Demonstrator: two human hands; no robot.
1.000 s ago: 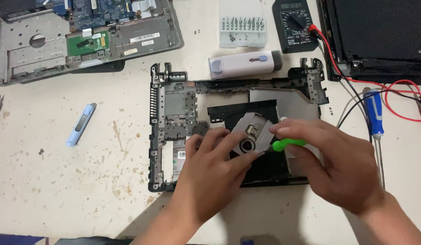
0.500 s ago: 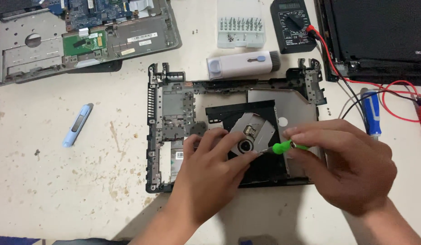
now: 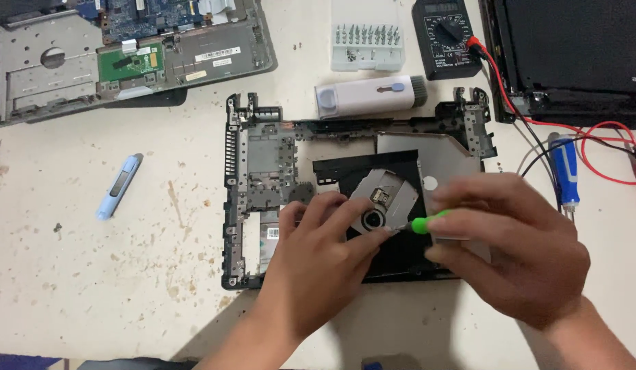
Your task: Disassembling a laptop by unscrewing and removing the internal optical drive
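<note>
while the disc drive [image 3: 379, 205] is pressed flat by the left hand [image 3: 318, 253], a green screwdriver [image 3: 420, 223] is pinched in the right hand [image 3: 516, 253], so a careful, steady turn is needed.

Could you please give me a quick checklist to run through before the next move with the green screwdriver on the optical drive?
1. Right hand grips the green screwdriver: ok.
2. Tip seated in a screw head: cannot tell, too small to see.
3. Left hand steadies the optical drive: ok, fingers rest on it.
4. Drive sits in the laptop base frame: ok.
5. Red multimeter lead is apart from the hands: ok.
6. Bit set within view on the table: ok.
</note>
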